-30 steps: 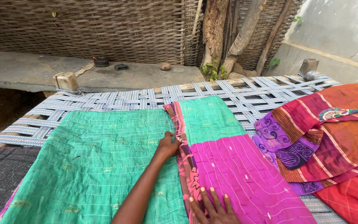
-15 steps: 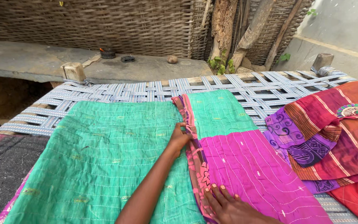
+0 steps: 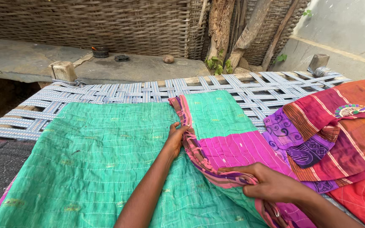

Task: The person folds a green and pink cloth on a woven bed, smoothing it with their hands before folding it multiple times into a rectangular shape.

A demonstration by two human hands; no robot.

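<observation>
Green and pink quilt (image 3: 106, 160) lies spread on the woven cot (image 3: 119, 90), under both hands. Left hand (image 3: 176, 137) pinches the folded pink border, farther up; right hand (image 3: 267, 183) is closed on the same edge, nearer the body. Looks soft, limp, light enough to lift; that hem is the grip. Orange striped cloth (image 3: 343, 126) lies beyond the right hand.

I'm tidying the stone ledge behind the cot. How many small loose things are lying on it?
3, in a row on the stone ledge: a dark round tin at left, a flat dark ring in the middle, a brown pebble at right. Others may be hidden.
</observation>
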